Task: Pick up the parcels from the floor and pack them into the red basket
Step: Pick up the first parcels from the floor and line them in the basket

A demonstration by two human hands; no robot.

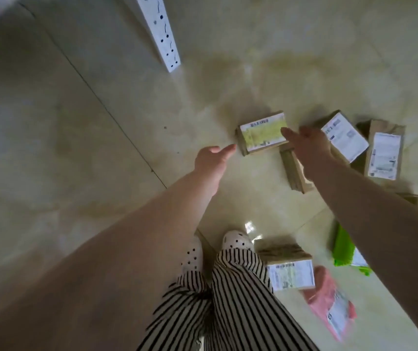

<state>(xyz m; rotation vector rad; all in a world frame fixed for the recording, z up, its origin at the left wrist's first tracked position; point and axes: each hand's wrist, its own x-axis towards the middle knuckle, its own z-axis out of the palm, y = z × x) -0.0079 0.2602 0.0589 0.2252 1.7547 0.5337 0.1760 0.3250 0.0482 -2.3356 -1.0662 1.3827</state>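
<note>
Dim, greenish cast, soft overall; glare patch on floor tiles [249, 228] by the feet, motion blur on pink parcel [334, 304], wide-angle warp at edges, corners darken, faint soft shadows

Your left hand [211, 158] and right hand [309, 143], fingers straight, flank yellow-labelled parcel [262, 133]; more parcels at three o'clock.

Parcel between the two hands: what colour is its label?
Yellow-green on a brown cardboard parcel, seen in the head view, the only one.
</note>
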